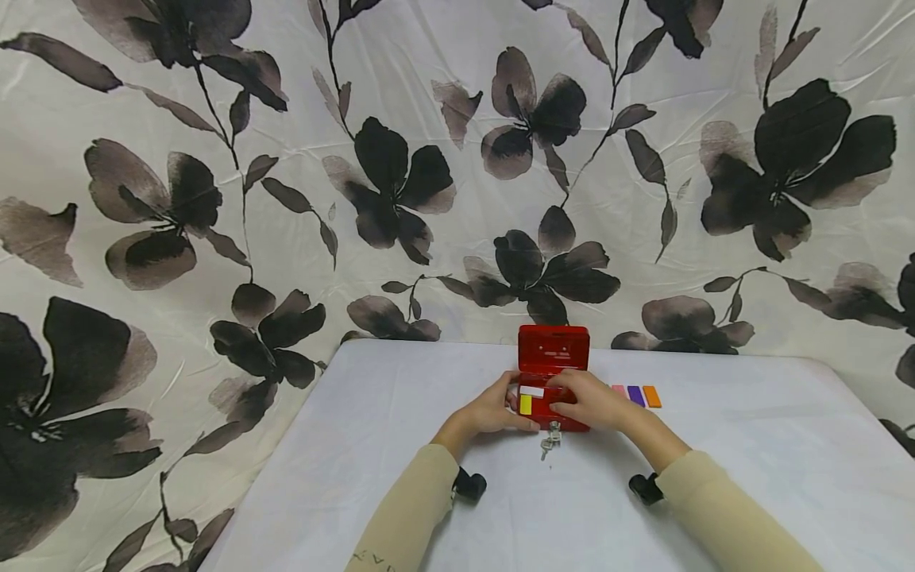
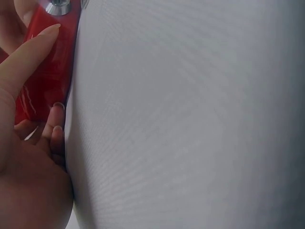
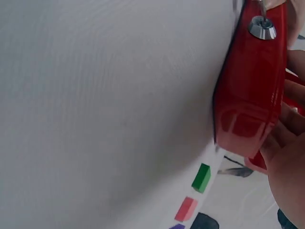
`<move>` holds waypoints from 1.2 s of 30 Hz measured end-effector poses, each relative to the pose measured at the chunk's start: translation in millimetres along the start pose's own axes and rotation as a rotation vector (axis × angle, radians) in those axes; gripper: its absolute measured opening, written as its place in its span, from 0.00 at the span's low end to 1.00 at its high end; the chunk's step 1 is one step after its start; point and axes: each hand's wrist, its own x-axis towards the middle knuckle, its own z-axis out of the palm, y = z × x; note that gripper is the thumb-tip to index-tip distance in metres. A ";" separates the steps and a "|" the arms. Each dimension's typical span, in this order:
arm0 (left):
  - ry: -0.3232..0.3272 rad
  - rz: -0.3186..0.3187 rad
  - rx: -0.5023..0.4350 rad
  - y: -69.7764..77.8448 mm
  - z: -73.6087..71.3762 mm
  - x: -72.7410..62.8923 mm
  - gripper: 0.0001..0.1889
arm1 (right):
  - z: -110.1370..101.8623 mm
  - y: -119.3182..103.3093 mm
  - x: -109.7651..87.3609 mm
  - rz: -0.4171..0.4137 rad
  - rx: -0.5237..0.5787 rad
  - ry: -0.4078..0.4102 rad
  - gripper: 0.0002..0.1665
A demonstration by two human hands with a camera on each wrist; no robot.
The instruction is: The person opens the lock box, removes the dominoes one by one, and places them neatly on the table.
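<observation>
A red cash box stands on the table with its lid raised. Inside it lie a white block and a yellow block. My left hand grips the box's left side, its thumb against the front face and the other fingers around the side. My right hand reaches over the right wall with its fingers inside the box; whether they pinch anything is hidden. Keys hang from the lock on the front.
Right of the box stand a pink block, a purple block and an orange block in a row; a green block shows in the right wrist view. Floral cloth hangs behind the white table.
</observation>
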 end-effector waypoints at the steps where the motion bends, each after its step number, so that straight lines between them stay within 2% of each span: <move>1: 0.000 0.001 -0.002 0.1 -0.1 0.2 0.49 | 2.3 1.0 2.3 -0.003 0.000 0.000 0.23; 15: -0.010 0.002 -0.018 0.5 -1.1 1.1 0.48 | 13.9 -2.0 17.6 0.030 -0.005 -0.017 0.21; 21: -0.012 -0.007 -0.009 0.9 -1.9 0.1 0.48 | 15.0 -1.8 22.5 0.011 -0.001 -0.008 0.19; 29: -0.023 -0.004 -0.005 1.2 -2.1 -0.6 0.49 | 15.6 -2.2 31.0 0.053 -0.032 -0.036 0.23; 36: -0.014 -0.003 -0.008 0.0 -1.2 1.4 0.48 | 15.0 -6.8 36.2 0.101 -0.039 -0.069 0.23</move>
